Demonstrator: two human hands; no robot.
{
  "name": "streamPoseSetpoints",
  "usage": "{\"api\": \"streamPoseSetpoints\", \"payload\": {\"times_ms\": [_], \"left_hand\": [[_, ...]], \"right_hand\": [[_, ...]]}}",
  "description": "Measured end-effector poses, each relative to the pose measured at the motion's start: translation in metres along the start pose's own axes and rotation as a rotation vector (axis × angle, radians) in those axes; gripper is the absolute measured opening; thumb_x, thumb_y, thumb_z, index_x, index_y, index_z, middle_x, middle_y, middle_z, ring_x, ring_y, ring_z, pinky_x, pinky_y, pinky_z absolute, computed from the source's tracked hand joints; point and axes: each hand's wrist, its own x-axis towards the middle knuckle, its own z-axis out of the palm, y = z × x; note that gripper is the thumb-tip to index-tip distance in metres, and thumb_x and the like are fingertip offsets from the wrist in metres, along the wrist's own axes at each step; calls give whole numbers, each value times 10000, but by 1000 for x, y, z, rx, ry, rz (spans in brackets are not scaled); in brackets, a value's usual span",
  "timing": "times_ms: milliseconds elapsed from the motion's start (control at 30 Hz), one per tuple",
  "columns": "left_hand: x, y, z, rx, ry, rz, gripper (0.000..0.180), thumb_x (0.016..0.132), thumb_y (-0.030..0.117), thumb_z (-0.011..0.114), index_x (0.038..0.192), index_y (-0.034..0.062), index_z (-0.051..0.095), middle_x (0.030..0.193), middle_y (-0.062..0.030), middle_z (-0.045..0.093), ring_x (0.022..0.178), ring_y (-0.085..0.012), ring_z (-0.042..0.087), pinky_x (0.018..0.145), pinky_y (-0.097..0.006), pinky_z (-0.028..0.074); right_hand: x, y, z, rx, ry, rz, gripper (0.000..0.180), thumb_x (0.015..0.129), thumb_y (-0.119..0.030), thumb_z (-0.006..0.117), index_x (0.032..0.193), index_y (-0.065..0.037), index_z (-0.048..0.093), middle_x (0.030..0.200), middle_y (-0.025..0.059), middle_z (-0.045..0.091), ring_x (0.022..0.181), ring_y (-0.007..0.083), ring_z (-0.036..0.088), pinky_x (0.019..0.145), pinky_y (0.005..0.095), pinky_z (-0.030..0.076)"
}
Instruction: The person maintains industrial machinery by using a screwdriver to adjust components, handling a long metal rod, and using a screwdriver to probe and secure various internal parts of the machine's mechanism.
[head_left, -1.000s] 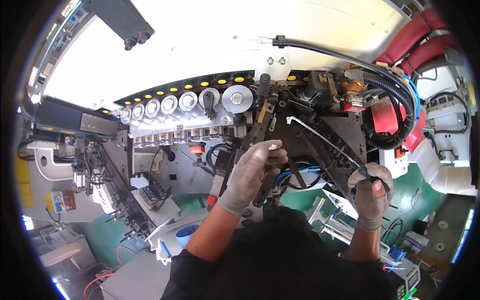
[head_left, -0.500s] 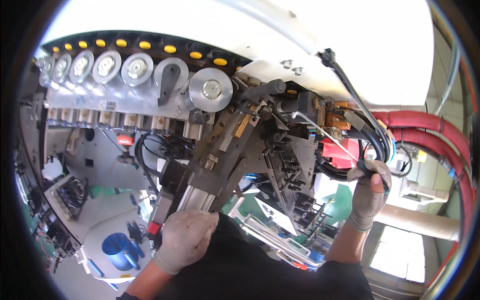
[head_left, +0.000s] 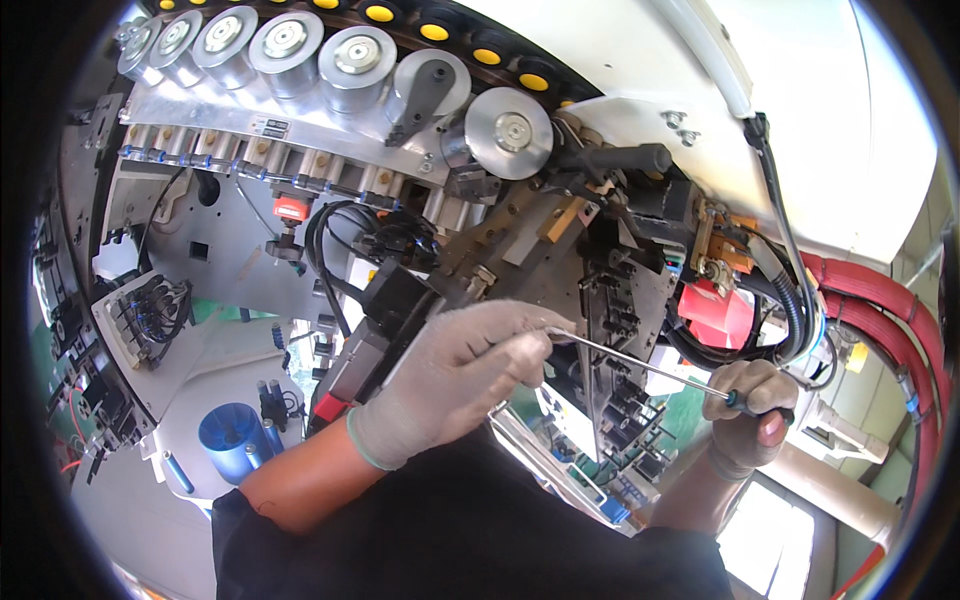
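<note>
Both hands wear thin pale gloves. My right hand (head_left: 748, 415) is closed around the dark handle of a long screwdriver (head_left: 650, 368), its thin metal shaft pointing left and slightly up. At the other end, my left hand (head_left: 465, 365) reaches across my front, with thumb and fingers pinched about the shaft's tip. Its fingers partly cover the tip, so anything small held there cannot be made out. Just beyond the hands is a dark metal slide mechanism (head_left: 500, 245) with a brass-coloured block (head_left: 566, 219).
A row of silver rollers (head_left: 358, 58) runs along the machine at upper left. Red hoses (head_left: 880, 300) and black cables curve at the right, near a red box (head_left: 716, 316). A blue round holder (head_left: 228, 440) and blue cylinders stand on a pale surface at lower left.
My left hand has risen and moved right from beside the slide to the screwdriver's tip. My right hand has lowered slightly, and the shaft is tilted flatter. The view has shifted.
</note>
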Motion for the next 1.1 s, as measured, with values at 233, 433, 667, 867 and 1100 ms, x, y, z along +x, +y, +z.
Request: {"api": "streamPoseSetpoints", "payload": {"times_ms": [233, 433, 667, 867, 1100], "left_hand": [[10, -22, 21, -458, 224, 2, 316, 1147, 312, 497, 1096, 25, 619, 895, -29, 617, 742, -67, 565, 646, -237, 433], [-14, -19, 15, -45, 209, 16, 269, 1147, 254, 453, 1133, 28, 599, 921, -49, 651, 693, -123, 552, 609, -245, 414], [-79, -38, -16, 1007, 52, 317, 161, 881, 61, 784, 1031, 51, 726, 891, -135, 741, 802, -257, 764, 588, -349, 562], [-83, -75, -20, 1128, 133, 514, 243, 839, 232, 856, 834, 121, 639, 651, -28, 644, 524, -197, 655, 418, -344, 477], [-76, -65, -26, 1215, 115, 702, 281, 911, 59, 781, 1040, 129, 541, 616, 0, 492, 476, -207, 504, 416, -378, 390]], "right_hand": [[-35, 14, 32, -201, 120, -191, 339, 998, -347, 776, 1091, -31, 695, 1035, 166, 701, 865, 302, 721, 725, 435, 621], [-46, 16, -19, -167, 405, -219, 449, 1052, -408, 667, 1275, -18, 673, 1217, 197, 673, 966, 281, 688, 740, 387, 566], [37, -10, -18, -1114, 160, -22, 250, 898, -24, 712, 1136, 50, 733, 955, 161, 743, 948, 302, 754, 833, 377, 579], [126, 14, 2, -1444, -172, 57, 211, 821, -81, 729, 1031, -72, 753, 931, 124, 733, 860, 340, 720, 775, 424, 581], [165, 35, 8, -1537, -307, 194, 139, 850, -189, 709, 945, -89, 732, 835, 129, 680, 833, 347, 702, 729, 461, 548]]}}
